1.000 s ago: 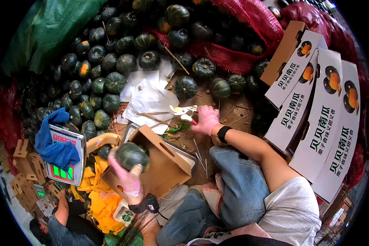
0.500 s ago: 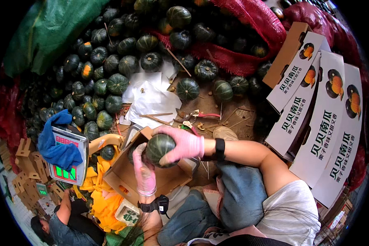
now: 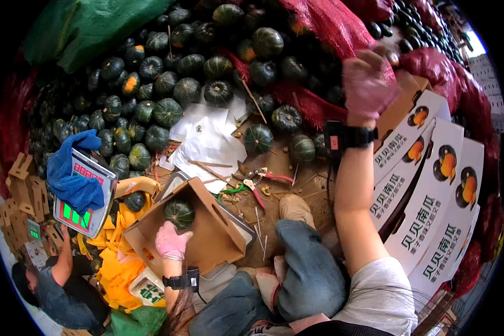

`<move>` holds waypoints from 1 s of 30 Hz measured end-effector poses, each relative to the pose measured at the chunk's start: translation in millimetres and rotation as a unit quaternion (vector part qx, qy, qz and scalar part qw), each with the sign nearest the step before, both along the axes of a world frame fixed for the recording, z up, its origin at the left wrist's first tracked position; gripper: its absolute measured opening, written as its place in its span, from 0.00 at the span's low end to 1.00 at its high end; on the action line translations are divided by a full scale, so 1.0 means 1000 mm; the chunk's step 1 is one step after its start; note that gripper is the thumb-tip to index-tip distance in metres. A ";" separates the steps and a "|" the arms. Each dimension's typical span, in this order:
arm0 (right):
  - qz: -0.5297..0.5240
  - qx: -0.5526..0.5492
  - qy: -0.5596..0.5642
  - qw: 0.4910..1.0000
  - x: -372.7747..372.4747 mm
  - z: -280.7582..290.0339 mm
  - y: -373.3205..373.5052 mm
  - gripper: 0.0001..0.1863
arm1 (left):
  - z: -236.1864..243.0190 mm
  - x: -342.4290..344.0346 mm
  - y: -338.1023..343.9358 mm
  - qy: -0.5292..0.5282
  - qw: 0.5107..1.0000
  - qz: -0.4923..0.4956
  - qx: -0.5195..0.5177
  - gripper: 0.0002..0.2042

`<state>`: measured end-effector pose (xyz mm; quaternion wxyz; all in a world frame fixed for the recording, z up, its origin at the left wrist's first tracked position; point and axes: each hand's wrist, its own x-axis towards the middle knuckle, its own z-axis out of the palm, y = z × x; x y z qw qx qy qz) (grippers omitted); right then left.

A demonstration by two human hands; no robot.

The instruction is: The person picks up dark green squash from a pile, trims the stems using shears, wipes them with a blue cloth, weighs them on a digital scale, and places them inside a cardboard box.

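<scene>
My left hand, in a pink glove, grips the lower side of a dark green pumpkin inside an open cardboard box. My right hand, gloved alike, is raised at the upper right, in front of a red mesh sack and above the white printed cartons; motion smears its fingers. Pruning shears with red handles lie on the floor beyond the box, beside white paper sheets.
Heaped pumpkins fill the back, beside a green sack. A digital scale with a blue cloth stands left, above yellow material. A co-worker is at the lower left, near stacked brown boxes.
My right hand has left the pumpkin and swung up to the upper right. The pumpkin has moved left and down into the box with my left hand.
</scene>
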<state>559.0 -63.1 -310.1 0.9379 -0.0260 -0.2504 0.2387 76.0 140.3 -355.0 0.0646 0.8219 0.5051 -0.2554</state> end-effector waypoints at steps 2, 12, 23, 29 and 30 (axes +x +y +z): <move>-0.146 -0.398 0.043 0.905 0.023 -0.040 0.036 0.20 | -0.004 -0.005 0.019 0.159 0.972 0.060 -0.161 0.48; -0.306 -0.817 -0.274 0.405 0.021 -0.116 0.095 0.33 | -0.067 -0.012 -0.019 0.275 0.952 0.047 -0.124 0.68; 0.082 -0.416 0.183 0.887 -0.006 -0.144 0.055 0.33 | -0.041 0.008 -0.023 0.291 0.946 0.002 -0.144 0.64; 0.071 -0.396 0.357 0.843 -0.004 -0.103 0.080 0.25 | -0.049 -0.004 -0.019 0.292 0.946 -0.002 -0.140 0.62; 0.018 -0.361 0.297 0.884 0.002 -0.093 0.077 0.24 | -0.048 -0.008 -0.018 0.307 0.940 -0.024 -0.147 0.62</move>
